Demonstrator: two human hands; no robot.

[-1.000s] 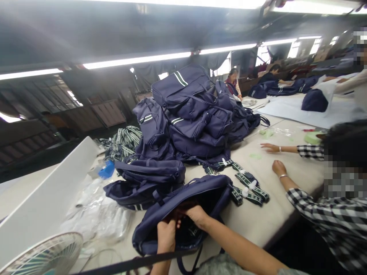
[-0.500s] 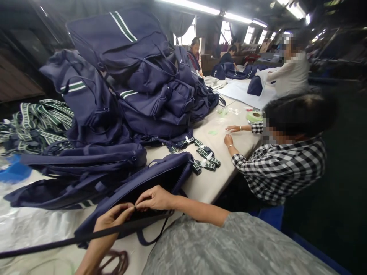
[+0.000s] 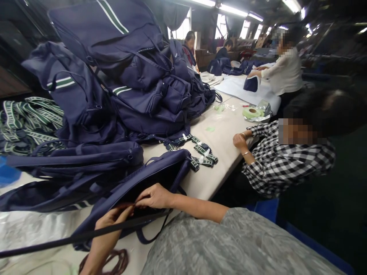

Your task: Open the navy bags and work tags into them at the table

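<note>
Navy fabric bag (image 3: 169,161), qty 1, head view: on table (image 3: 197,183), mouth open, right in front of you. Your L hand (image 3: 106,225) & R hand (image 3: 157,196): at mouth, fingertips pinched nearly closed, almost meeting; held item, if any, can't tell. Step (judged): fine fingertip work at opening. Next move calls for steady fingers, mouth kept open. Adj.: lettered straps (image 3: 208,162), beyond bag.

inside of open bag (image 3: 110,199) lost in shadow, blue object (image 3: 8,172) cut off
</note>
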